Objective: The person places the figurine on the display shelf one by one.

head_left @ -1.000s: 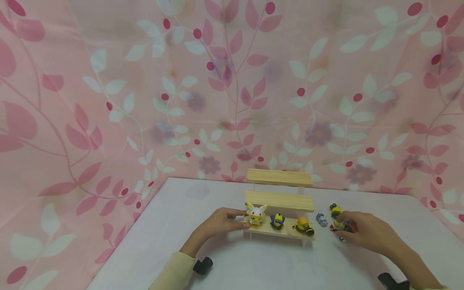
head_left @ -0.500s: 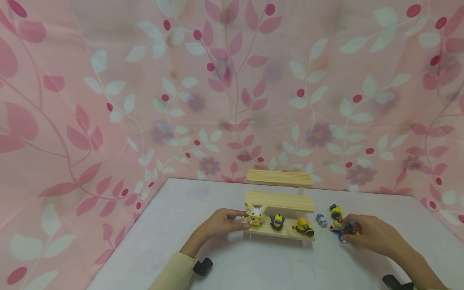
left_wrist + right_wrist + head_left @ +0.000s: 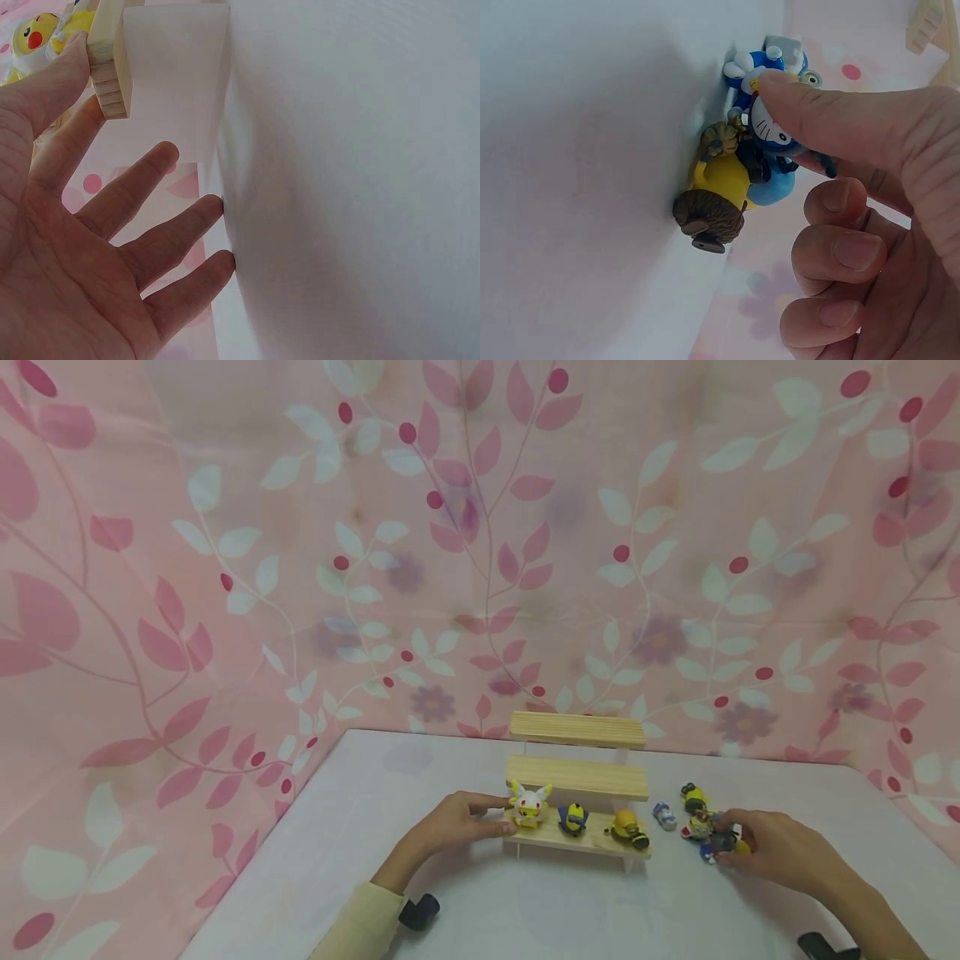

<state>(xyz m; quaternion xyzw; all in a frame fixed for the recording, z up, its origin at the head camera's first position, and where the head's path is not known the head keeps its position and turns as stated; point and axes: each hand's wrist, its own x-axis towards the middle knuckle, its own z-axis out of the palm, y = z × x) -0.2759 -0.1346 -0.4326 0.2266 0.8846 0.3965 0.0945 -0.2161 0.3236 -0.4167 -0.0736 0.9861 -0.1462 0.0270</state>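
Note:
My left hand (image 3: 463, 818) pinches the left end of the lowest plank of a three-step wooden display shelf (image 3: 577, 772); in the left wrist view the thumb is on top, the index finger (image 3: 71, 146) against the plank, the other fingers spread. On that plank stand a white-and-yellow figurine (image 3: 529, 806), a yellow-and-blue one (image 3: 573, 820) and an orange-yellow one (image 3: 627, 828). My right hand (image 3: 787, 852) pinches a dark-blue, white-faced cat figurine (image 3: 769, 127) among loose figurines. Beside it are a brown-topped yellow figurine (image 3: 724, 176) and a blue-and-white one (image 3: 761, 67).
Between the shelf and the right hand lies a small blue-and-white figurine (image 3: 663, 816). Behind the cluster is a yellow figurine (image 3: 694, 797) with dark parts. A white cloth (image 3: 420, 777) covers the table, and a pink floral curtain (image 3: 480, 568) hangs behind.
My right hand has drawn slightly to the right, uncovering more of the figurines by its fingertips. The left hand and the shelf have stayed in place.

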